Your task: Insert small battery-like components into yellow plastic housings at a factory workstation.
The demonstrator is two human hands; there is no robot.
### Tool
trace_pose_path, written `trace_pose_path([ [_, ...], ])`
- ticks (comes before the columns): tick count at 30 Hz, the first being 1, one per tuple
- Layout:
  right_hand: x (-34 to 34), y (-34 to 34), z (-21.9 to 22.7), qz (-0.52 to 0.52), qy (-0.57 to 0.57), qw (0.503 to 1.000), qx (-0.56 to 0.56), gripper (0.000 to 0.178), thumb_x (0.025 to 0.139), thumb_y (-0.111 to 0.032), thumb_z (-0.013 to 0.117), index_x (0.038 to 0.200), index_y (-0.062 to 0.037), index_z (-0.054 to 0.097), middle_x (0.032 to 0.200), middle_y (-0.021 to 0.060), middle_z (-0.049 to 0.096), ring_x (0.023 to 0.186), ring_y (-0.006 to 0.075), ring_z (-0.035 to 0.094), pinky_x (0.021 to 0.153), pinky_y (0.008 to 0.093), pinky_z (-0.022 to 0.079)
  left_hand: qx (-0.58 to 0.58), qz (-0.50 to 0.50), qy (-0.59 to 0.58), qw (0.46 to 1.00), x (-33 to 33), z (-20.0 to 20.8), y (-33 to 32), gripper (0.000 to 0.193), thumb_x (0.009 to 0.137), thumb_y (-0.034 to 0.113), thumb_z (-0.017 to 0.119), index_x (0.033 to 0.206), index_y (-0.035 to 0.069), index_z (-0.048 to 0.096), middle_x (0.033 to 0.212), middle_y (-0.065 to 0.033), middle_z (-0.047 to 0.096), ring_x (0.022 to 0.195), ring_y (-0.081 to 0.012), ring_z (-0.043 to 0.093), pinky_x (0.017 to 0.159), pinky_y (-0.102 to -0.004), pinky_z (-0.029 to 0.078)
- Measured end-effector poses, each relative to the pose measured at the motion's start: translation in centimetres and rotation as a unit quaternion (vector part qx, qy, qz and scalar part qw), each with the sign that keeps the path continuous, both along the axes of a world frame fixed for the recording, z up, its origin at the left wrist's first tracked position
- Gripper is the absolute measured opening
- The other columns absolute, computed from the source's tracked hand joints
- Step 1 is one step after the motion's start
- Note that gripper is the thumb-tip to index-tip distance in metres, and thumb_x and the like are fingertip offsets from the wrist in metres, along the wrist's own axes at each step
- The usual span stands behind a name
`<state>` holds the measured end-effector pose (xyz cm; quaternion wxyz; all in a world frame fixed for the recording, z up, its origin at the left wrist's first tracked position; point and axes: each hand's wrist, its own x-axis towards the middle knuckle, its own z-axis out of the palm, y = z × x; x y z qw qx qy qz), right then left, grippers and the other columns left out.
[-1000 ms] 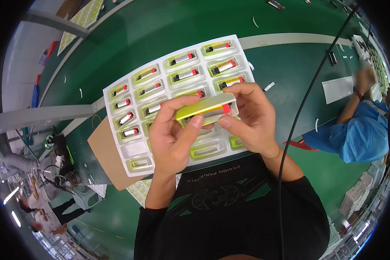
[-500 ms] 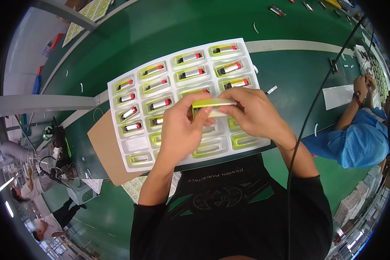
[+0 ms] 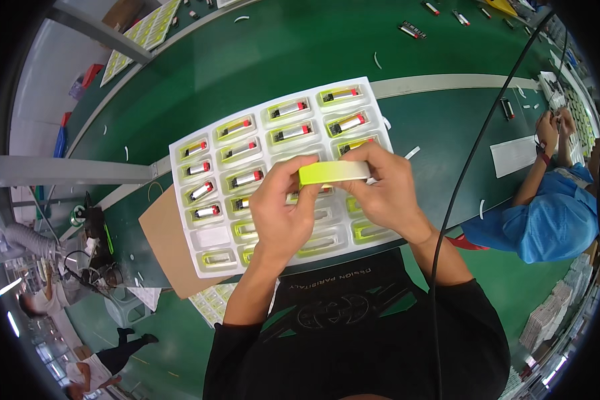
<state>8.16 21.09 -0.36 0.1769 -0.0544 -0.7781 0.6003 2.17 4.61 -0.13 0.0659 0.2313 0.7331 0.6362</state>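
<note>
Between both hands is a small oblong plastic casing, fading from yellow-green at its left end to white at its right. My left hand pinches the green end with thumb and fingers, while my right hand grips the white end. Both hover above a white moulded tray and hide part of its middle and right side. Yellow-green casings sit in its pockets. Many contain a silver cylindrical battery with a red end and a black end; nearer casings look hollow.
Brown cardboard sticks out under the tray's left side. A black cable hangs down on my right. Beyond it, a person in blue works beside a white sheet. Loose battery parts lie on the far green surface. A grey metal bar juts in from the left.
The casing has been tilted in my hands, and its broad yellow-green and white face now shows. Both hands keep hold of it. The whole view has shifted slightly.
</note>
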Motion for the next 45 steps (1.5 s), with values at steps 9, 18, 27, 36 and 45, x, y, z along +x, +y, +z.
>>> trace_pose_path([
  [9,1.1,-0.2,2.7,0.026,0.279,0.941,0.188,0.049,0.064,0.01,0.076,0.111,0.0024,0.061,0.098,0.0176,0.066,0.081,0.0293,0.067,0.069,0.0327,0.055,0.145,-0.062,0.207,0.966,-0.9,-1.6,-0.5,0.045,0.09,-0.003,0.061,0.129,-0.002,0.04,0.128,-0.0333,0.055,0.103,-0.0335,0.067,0.085,-0.0387,0.057],
  [18,-0.7,-3.6,3.0,0.121,0.199,0.942,0.24,0.049,0.073,-0.009,0.083,0.113,0.0011,0.058,0.095,0.0143,0.066,0.079,0.0234,0.065,0.066,0.0308,0.052,0.217,-0.004,0.057,0.974,0.5,-1.9,-5.3,0.032,0.084,-0.012,0.059,0.114,-0.006,0.051,0.114,-0.025,0.06,0.101,-0.0283,0.065,0.088,-0.0371,0.054],
  [27,-1.1,0.6,-0.8,0.045,-0.059,0.966,0.249,0.031,0.081,-0.011,0.076,0.109,-0.0048,0.065,0.082,0.0069,0.065,0.067,0.0158,0.059,0.056,0.0281,0.046,-0.035,0.154,-0.21,0.965,-0.1,-2.6,-22.0,0.029,0.082,-0.009,0.066,0.109,-0.002,0.061,0.096,-0.0056,0.066,0.091,-0.0107,0.063,0.08,-0.0243,0.05],
  [36,-5.5,7.9,-3.4,-0.056,-0.108,0.968,0.22,0.026,0.086,-0.018,0.068,0.106,-0.0016,0.066,0.077,0.0119,0.067,0.067,0.0218,0.064,0.063,0.0338,0.05,-0.092,0.246,-0.262,0.929,-1.3,-4.0,-22.9,0.03,0.083,0.001,0.069,0.112,-0.001,0.063,0.088,-0.0077,0.068,0.077,-0.0126,0.061,0.067,-0.0246,0.047],
  [45,-17.2,23.2,-9.0,-0.297,-0.087,0.855,0.417,0.029,0.087,-0.02,0.063,0.112,-0.005,0.065,0.111,0.0163,0.062,0.1,0.0334,0.061,0.086,0.044,0.049,-0.237,0.265,-0.186,0.916,-1.1,-3.9,-22.1,0.02,0.087,0.001,0.067,0.106,-0.004,0.067,0.085,-0.0071,0.066,0.073,-0.0122,0.062,0.067,-0.0255,0.052],
])
